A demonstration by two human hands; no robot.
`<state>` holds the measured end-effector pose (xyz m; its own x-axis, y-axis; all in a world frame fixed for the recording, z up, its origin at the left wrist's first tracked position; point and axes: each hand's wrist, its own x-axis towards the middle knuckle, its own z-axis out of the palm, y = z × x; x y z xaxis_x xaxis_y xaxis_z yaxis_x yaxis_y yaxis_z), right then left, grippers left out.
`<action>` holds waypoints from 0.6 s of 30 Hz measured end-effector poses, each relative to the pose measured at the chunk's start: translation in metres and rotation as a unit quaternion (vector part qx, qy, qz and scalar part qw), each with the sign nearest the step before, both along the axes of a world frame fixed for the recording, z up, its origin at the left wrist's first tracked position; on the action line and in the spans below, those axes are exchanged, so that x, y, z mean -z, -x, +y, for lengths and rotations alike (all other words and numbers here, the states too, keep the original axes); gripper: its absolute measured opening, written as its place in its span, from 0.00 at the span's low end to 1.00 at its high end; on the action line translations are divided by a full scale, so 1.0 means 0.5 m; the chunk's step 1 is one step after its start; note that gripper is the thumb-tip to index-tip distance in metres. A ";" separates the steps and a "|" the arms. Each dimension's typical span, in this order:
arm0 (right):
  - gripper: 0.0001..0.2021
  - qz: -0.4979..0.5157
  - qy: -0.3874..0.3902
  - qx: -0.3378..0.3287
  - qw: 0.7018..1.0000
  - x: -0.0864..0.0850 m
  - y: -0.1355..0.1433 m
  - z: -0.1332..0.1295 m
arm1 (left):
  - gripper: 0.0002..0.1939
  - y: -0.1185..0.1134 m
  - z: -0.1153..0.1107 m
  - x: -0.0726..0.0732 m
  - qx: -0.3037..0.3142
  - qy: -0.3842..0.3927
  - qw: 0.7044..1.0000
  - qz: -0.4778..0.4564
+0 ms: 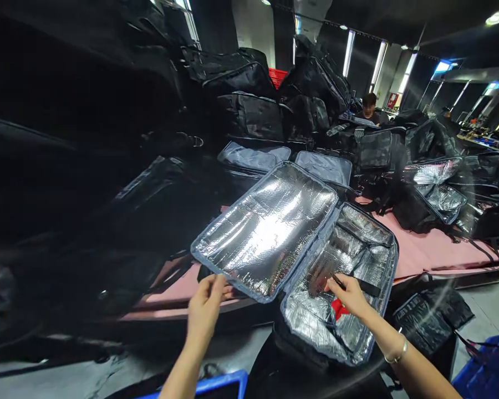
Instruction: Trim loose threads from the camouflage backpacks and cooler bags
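Note:
An insulated backpack point(299, 327) lies open in front of me, its inside lined with shiny silver foil. The foil-lined front flap point(249, 221), edged in grey binding, is folded out to the left. At the flap's lower left edge my left hand point(205, 305) pinches the binding between thumb and fingers. My right hand point(349, 296) is over the main compartment, closed on a small dark tool point(339, 281) whose kind I cannot make out. Beneath that hand a red piece point(339, 308) shows against the foil. A black strap point(369, 287) crosses the compartment beside it.
A pink-topped table point(424, 249) runs behind the backpack. Black bags point(258, 113) are piled high along the back and left. Other foil-lined bags point(441, 194) lie open at right. Blue crates point(488, 366) stand on the floor. Another person point(369, 108) is farther back.

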<state>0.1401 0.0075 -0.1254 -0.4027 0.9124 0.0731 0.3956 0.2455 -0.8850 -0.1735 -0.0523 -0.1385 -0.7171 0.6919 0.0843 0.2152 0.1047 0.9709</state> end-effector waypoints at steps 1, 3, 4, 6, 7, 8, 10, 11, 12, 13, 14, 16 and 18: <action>0.21 0.010 0.007 0.001 1.000 -0.001 0.002 -0.003 | 0.24 -0.016 0.008 -0.009 0.025 -0.008 0.999 -0.028; 0.22 0.029 0.013 0.005 0.999 -0.009 0.000 -0.006 | 0.22 -0.052 0.022 -0.033 0.047 -0.029 0.998 -0.009; 0.22 0.040 0.009 0.009 0.999 -0.017 -0.005 -0.006 | 0.19 -0.074 0.025 -0.048 0.041 -0.042 0.998 0.037; 0.22 0.075 -0.015 0.036 0.996 -0.043 -0.024 -0.001 | 0.15 -0.124 0.026 -0.080 0.048 -0.080 0.982 0.162; 0.21 0.097 -0.034 0.061 0.993 -0.061 -0.037 0.002 | 0.13 -0.153 0.023 -0.095 0.064 -0.105 0.967 0.224; 0.21 0.124 -0.056 0.093 0.986 -0.084 -0.053 0.006 | 0.12 -0.183 0.019 -0.110 0.086 -0.134 0.947 0.280; 0.18 0.184 -0.100 0.145 0.967 -0.137 -0.085 0.013 | 0.11 -0.245 0.010 -0.133 0.116 -0.197 0.899 0.374; 0.17 0.215 -0.117 0.155 0.957 -0.167 -0.100 0.015 | 0.11 -0.275 0.006 -0.141 0.132 -0.223 0.874 0.411; 0.16 0.243 -0.125 0.148 0.951 -0.198 -0.112 0.015 | 0.10 -0.306 0.003 -0.145 0.153 -0.243 0.850 0.441; 0.15 0.264 -0.125 0.134 0.947 -0.228 -0.122 0.015 | 0.09 -0.335 0.001 -0.147 0.184 -0.259 0.826 0.466; 0.15 0.277 -0.123 0.115 0.946 -0.258 -0.129 0.014 | 0.09 -0.364 0.000 -0.145 0.219 -0.272 0.803 0.483; 0.16 0.265 -0.127 0.082 0.952 -0.311 -0.135 0.015 | 0.09 -0.417 0.002 -0.137 0.295 -0.288 0.757 0.506; 0.17 0.184 -0.164 0.078 0.966 -0.355 -0.132 0.019 | 0.08 -0.462 0.006 -0.129 0.362 -0.295 0.715 0.520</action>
<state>0.2063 0.0171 0.0522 -0.1544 0.8634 0.4803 0.1225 0.4991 -0.8578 0.0575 -0.0491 -0.0741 0.4733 0.4747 0.7421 0.6442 -0.7611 0.0760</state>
